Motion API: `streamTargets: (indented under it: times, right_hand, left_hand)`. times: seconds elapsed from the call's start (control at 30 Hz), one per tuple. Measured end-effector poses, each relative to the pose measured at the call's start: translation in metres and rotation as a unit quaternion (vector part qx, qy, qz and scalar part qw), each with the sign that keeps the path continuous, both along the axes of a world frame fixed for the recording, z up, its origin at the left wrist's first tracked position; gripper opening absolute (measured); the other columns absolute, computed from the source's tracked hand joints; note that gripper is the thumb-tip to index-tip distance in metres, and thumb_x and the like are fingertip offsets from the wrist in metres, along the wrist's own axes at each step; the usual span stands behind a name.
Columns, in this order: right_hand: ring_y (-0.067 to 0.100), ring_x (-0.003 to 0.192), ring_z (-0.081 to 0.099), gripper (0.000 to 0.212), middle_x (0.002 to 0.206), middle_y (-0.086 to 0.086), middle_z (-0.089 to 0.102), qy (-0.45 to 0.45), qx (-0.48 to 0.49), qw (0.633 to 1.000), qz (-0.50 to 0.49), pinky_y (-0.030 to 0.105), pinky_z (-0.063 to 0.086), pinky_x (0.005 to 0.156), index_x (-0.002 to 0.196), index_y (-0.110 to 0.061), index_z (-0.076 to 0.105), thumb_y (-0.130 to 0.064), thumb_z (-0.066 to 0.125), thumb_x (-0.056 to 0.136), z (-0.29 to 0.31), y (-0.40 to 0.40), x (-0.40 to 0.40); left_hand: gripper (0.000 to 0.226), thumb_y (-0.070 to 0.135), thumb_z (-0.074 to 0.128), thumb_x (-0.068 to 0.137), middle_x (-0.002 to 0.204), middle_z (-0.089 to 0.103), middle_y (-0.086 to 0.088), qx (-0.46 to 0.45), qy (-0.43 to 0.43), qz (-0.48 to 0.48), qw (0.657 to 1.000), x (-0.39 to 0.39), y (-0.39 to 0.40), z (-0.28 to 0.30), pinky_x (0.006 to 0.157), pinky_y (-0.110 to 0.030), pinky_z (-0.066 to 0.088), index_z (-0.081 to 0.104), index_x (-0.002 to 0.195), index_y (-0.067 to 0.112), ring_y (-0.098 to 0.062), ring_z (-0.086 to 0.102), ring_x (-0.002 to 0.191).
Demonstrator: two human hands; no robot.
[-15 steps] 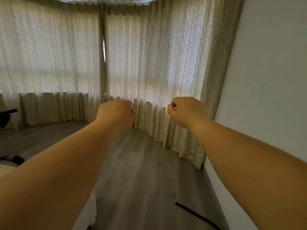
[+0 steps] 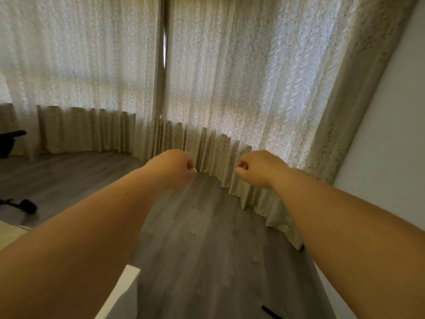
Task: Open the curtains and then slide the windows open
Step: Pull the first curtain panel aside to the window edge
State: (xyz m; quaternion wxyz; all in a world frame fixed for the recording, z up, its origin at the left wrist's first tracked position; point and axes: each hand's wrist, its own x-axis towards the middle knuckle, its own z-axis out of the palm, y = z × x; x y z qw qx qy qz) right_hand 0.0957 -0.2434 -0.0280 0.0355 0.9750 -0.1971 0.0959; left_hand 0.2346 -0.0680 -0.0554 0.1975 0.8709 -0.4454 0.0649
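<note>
Two cream patterned curtains hang drawn across a bay window, the left curtain [image 2: 76,72] and the right curtain [image 2: 241,72], reaching the floor. They meet at a narrow gap [image 2: 164,49] where daylight shows. The windows are hidden behind the fabric. My left hand [image 2: 174,168] and my right hand [image 2: 257,168] are stretched out in front of me as closed fists, side by side, short of the right curtain's lower folds. Neither hand touches the cloth or holds anything.
Grey wood floor [image 2: 202,238] runs up to the curtains. A white wall [image 2: 386,134] closes the right side. A white furniture edge [image 2: 124,293] is at my lower left, dark objects [image 2: 25,206] lie on the floor at left, and a black cable [image 2: 271,313] lies low right.
The view has drawn closer to the curtains and tipped downward. Both fists sit lower in the frame and stay closed.
</note>
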Motion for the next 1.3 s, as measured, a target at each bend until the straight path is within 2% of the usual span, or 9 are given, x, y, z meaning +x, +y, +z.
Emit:
streamTargets:
  times: [0.07, 0.17, 0.27, 0.4, 0.6, 0.83, 1.0, 1.13, 1.3]
  right_hand:
    - [0.023, 0.085, 0.06, 0.031, 0.098, 0.005, 0.066, 0.033, 0.008, 0.999, 0.021, 0.038, 0.051, 0.075, 0.103, -0.016, 0.066, -0.037, 0.046, 0.094, 0.004, -0.009, 0.051]
    - [0.015, 0.091, 0.056, 0.03, 0.109, -0.005, 0.063, 0.018, 0.043, 0.998, 0.031, 0.03, 0.044, 0.076, 0.114, -0.025, 0.063, -0.04, 0.047, 0.094, 0.01, -0.031, 0.115]
    - [0.014, 0.095, 0.054, 0.032, 0.114, -0.003, 0.061, 0.031, 0.069, 0.997, 0.03, 0.03, 0.044, 0.081, 0.118, -0.024, 0.061, -0.041, 0.048, 0.095, 0.01, -0.06, 0.156]
    - [0.012, 0.088, 0.055, 0.032, 0.111, -0.003, 0.062, 0.032, 0.075, 0.996, 0.024, 0.029, 0.042, 0.076, 0.118, -0.024, 0.061, -0.042, 0.048, 0.095, 0.005, -0.111, 0.2]
    - [0.011, 0.092, 0.053, 0.031, 0.116, -0.003, 0.062, -0.005, 0.092, 0.995, 0.032, 0.03, 0.043, 0.081, 0.116, -0.024, 0.063, -0.041, 0.051, 0.092, -0.009, -0.211, 0.274]
    - [0.011, 0.089, 0.053, 0.031, 0.114, 0.0, 0.064, -0.048, 0.11, 0.99, 0.071, 0.027, 0.04, 0.077, 0.115, -0.02, 0.064, -0.038, 0.05, 0.094, 0.005, -0.348, 0.392]
    - [0.012, 0.094, 0.056, 0.032, 0.113, -0.001, 0.064, -0.048, 0.137, 0.984, 0.108, 0.03, 0.045, 0.082, 0.116, -0.02, 0.064, -0.039, 0.051, 0.094, -0.003, -0.389, 0.473]
    - [0.01, 0.091, 0.056, 0.029, 0.106, -0.005, 0.063, -0.032, 0.146, 0.98, 0.13, 0.028, 0.045, 0.08, 0.113, -0.023, 0.064, -0.04, 0.052, 0.092, -0.015, -0.403, 0.554]
    - [0.01, 0.09, 0.055, 0.03, 0.103, -0.007, 0.061, -0.032, 0.104, 0.986, 0.129, 0.028, 0.044, 0.08, 0.114, -0.025, 0.063, -0.042, 0.051, 0.092, -0.01, -0.42, 0.664]
  left_hand:
    - [0.02, 0.034, 0.049, 0.087, 0.091, 0.059, 0.004, 0.004, 0.027, -0.012, 1.0, 0.049, -0.013, 0.008, 0.072, -0.032, 0.046, 0.061, 0.098, 0.023, -0.015, 0.055, 0.083]
    - [0.024, 0.035, 0.051, 0.087, 0.103, 0.059, 0.002, 0.012, 0.067, -0.017, 0.998, 0.114, -0.038, 0.017, 0.077, -0.031, 0.044, 0.06, 0.106, 0.023, -0.017, 0.054, 0.091]
    - [0.029, 0.035, 0.051, 0.089, 0.113, 0.059, 0.001, 0.039, 0.07, -0.043, 0.996, 0.157, -0.065, 0.014, 0.078, -0.028, 0.04, 0.059, 0.114, 0.021, -0.017, 0.053, 0.097]
    - [0.033, 0.034, 0.05, 0.09, 0.119, 0.058, -0.001, 0.077, 0.063, -0.065, 0.993, 0.205, -0.111, 0.006, 0.082, -0.028, 0.04, 0.057, 0.118, 0.019, -0.019, 0.053, 0.104]
    - [0.029, 0.033, 0.052, 0.088, 0.11, 0.061, 0.002, 0.062, 0.053, -0.062, 0.995, 0.281, -0.212, 0.0, 0.079, -0.027, 0.042, 0.06, 0.114, 0.021, -0.014, 0.055, 0.095]
    - [0.028, 0.032, 0.055, 0.087, 0.106, 0.061, 0.007, 0.037, 0.061, -0.013, 0.997, 0.385, -0.331, 0.003, 0.075, -0.023, 0.037, 0.059, 0.114, 0.023, -0.007, 0.051, 0.086]
    - [0.032, 0.035, 0.054, 0.087, 0.109, 0.06, 0.005, 0.068, 0.068, 0.026, 0.995, 0.457, -0.351, -0.003, 0.079, -0.025, 0.04, 0.057, 0.117, 0.024, -0.01, 0.052, 0.091]
    - [0.029, 0.038, 0.057, 0.084, 0.098, 0.06, 0.01, 0.013, 0.084, 0.06, 0.995, 0.538, -0.357, 0.003, 0.077, -0.025, 0.041, 0.06, 0.11, 0.027, -0.009, 0.055, 0.089]
    - [0.025, 0.038, 0.056, 0.085, 0.085, 0.055, 0.021, -0.006, 0.087, 0.051, 0.995, 0.659, -0.365, 0.004, 0.06, -0.014, 0.037, 0.06, 0.107, 0.028, 0.004, 0.053, 0.079]
